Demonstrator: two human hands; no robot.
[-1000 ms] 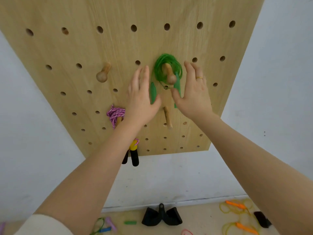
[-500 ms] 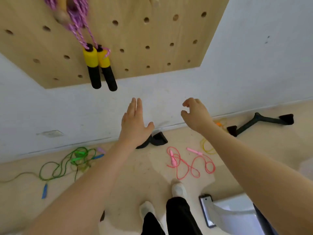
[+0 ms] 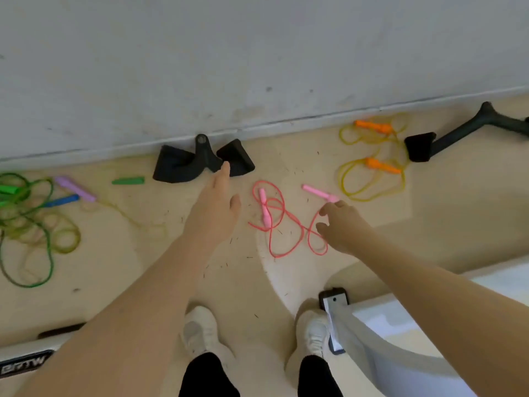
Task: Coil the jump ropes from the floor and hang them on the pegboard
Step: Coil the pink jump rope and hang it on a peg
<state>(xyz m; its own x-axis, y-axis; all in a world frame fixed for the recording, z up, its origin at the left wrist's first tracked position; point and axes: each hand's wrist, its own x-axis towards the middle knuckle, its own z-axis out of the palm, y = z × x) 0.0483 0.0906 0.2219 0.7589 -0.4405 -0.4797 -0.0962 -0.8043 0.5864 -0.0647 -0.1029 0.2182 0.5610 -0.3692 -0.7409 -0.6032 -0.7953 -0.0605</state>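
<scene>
Beige flooring [image 3: 108, 270] is bounded at the top by a grey wall [image 3: 257, 53] and is littered with fine dark specks; the pegboard is out of view.

Item: pink jump rope [image 3: 283, 224], laid in loose loops on the floor at centre; one pink handle [image 3: 264, 207] is seen among the loops, the other pink handle [image 3: 319, 193] is set to the right.

Item: yellow jump rope [image 3: 372, 179] with orange handles, laid near the wall at right, apart from the pink one.

Item: green jump rope [image 3: 25, 224], tangled with other cords at far left; a blue handle [image 3: 61, 200], a lilac handle [image 3: 75, 189] and a loose green handle [image 3: 128, 181] are noted beside it.

Item: black double-grip bar [image 3: 200, 163], set against the wall; a second black bar [image 3: 458, 136] at upper right.

Left hand [image 3: 214, 213]: extended, fingers straight, nothing held.

Right hand [image 3: 340, 227]: fingers loosely curled above the right loops of the pink rope, just below its right handle; nothing is seen grasped; contact with the cord cannot be told.

White shoes [image 3: 200, 330] are seen at the bottom.
</scene>
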